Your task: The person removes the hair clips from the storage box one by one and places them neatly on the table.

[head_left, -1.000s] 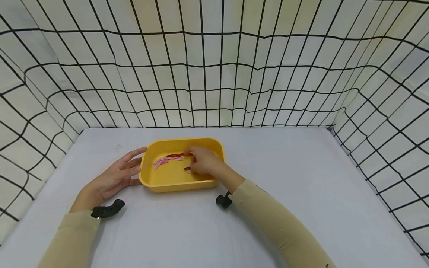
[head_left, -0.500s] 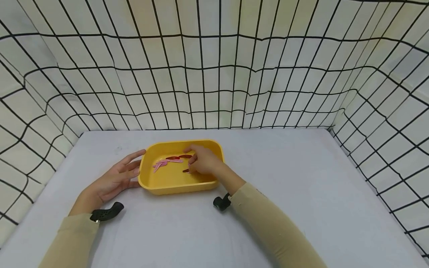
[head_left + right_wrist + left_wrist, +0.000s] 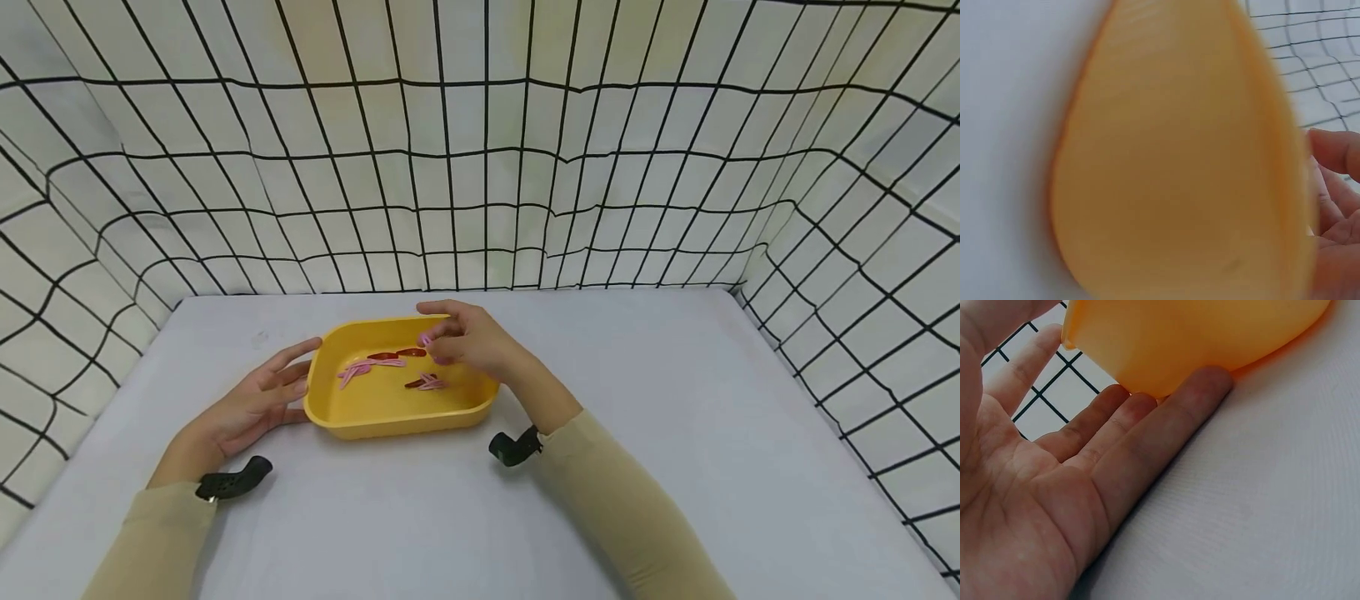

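A shallow yellow plastic tray (image 3: 375, 404) sits on the table, left of the middle. My left hand (image 3: 251, 404) lies beside its left end, fingers spread; in the left wrist view the fingertips (image 3: 1207, 381) meet the tray's outer wall. Over the right part of the tray my right hand (image 3: 480, 342) pinches a small pink piece (image 3: 425, 340) between thumb and fingers; its kind cannot be told. Inside the tray are slender pink pieces (image 3: 358, 369), two slim red pieces (image 3: 411, 352) and a mixed pink and dark red cluster (image 3: 429, 382).
A white cloth (image 3: 375, 517) covers the table. Black wire-like grid lines (image 3: 487, 154) over white sheeting rise at the back and both sides. Each wrist carries a black camera (image 3: 236, 479). The tray's wall (image 3: 1179, 156) fills much of the right wrist view.
My right hand has risen from the tray floor and shifted slightly right, now with a pink piece in its fingers. The cluster beneath it is uncovered. My left hand stays at the tray.
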The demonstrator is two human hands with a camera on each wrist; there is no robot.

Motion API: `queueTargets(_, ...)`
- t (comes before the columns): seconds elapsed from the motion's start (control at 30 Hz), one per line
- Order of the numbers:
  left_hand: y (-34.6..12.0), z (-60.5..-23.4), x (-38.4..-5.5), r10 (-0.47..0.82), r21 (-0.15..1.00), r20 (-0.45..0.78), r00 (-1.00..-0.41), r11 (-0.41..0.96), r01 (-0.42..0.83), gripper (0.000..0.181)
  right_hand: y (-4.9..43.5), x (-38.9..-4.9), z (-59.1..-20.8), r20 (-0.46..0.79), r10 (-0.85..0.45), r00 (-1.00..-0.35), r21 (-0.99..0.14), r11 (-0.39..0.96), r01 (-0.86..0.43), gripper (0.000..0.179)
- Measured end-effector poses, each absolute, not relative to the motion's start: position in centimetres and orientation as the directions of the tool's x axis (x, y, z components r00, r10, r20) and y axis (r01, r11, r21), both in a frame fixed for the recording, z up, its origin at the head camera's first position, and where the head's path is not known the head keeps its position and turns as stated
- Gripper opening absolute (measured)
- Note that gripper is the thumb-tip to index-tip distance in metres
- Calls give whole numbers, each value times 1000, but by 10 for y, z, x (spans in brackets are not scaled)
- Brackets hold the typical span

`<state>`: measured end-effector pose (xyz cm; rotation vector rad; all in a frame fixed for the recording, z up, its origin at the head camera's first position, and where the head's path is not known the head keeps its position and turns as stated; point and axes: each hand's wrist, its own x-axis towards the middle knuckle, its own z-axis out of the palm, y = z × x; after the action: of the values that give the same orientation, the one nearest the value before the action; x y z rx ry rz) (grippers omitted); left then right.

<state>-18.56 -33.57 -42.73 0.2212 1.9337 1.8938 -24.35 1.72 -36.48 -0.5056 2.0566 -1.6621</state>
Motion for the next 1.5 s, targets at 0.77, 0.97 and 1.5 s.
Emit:
queueTargets(0.77,-333,-425,-184,390,984,-168,-905,125,-129,61,133,-261,-363,4,-308,-952,-995,94,-34,44)
queueTargets(0.97,-322,-424,-186,394,985,-157,-906,129,-115,62,149,-265,-363,6,-255,-967,-993,113,-36,37)
queueTargets(1.5,-310,-426,-188,376,986,-145,-915,133,-102,64,178,-277,-372,-9,-149,-989,-990,141,-13,36)
